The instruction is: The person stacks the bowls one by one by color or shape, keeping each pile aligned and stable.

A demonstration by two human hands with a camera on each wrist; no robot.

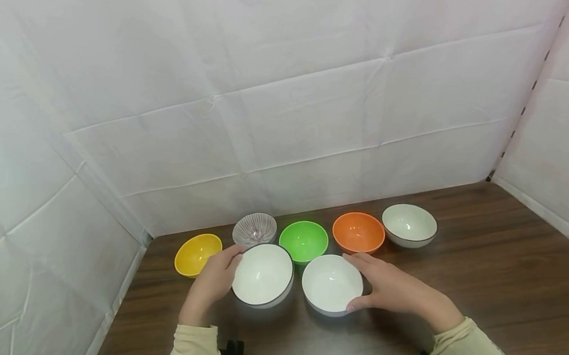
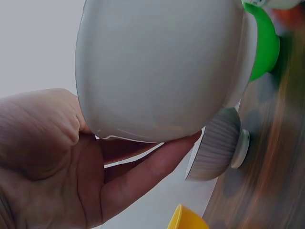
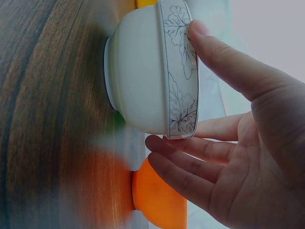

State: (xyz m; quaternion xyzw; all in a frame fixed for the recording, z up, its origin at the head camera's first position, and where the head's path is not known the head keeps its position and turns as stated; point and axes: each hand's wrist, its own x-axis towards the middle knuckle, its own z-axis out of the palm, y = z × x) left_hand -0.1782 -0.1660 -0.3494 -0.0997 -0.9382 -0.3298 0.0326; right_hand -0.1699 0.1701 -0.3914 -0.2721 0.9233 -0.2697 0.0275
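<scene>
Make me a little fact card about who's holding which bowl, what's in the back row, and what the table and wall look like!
Left grip: holds dark-rimmed white bowl
Right grip: holds leaf-patterned white bowl
Back row, left to right in head view: yellow bowl, striped bowl, green bowl, orange bowl, far-right white bowl
Bowl count: seven
Table: brown, wood-grained
Wall: white sheeting with crease lines
</scene>
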